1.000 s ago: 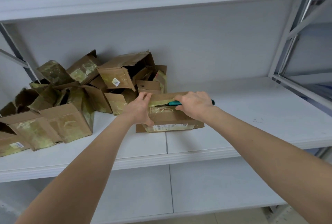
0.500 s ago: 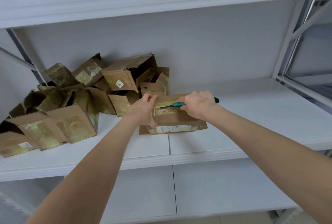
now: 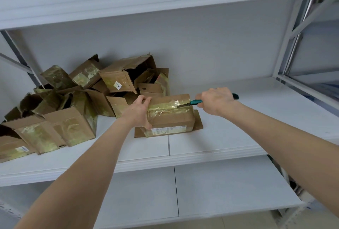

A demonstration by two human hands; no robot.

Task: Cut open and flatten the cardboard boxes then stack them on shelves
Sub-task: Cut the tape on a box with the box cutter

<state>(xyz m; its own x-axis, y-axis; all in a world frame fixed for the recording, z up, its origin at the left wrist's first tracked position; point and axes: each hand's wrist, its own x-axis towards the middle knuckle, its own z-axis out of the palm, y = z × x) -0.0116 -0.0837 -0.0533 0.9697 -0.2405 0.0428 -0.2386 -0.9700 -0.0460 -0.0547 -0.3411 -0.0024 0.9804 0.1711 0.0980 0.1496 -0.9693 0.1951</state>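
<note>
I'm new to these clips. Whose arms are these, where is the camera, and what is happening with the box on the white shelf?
There is no machine here. The two bare arms belong to a person wearing a camera on the head, so the single view looks forward and down at their own hands. The left hand grips the left end of a taped box standing on a white shelf. The right hand holds a teal-handled knife, its blade at the right end of the tape along the box's top. Flat cardboard shows under the box. A pile of opened boxes sits to the left. A lower shelf shows beneath.
</note>
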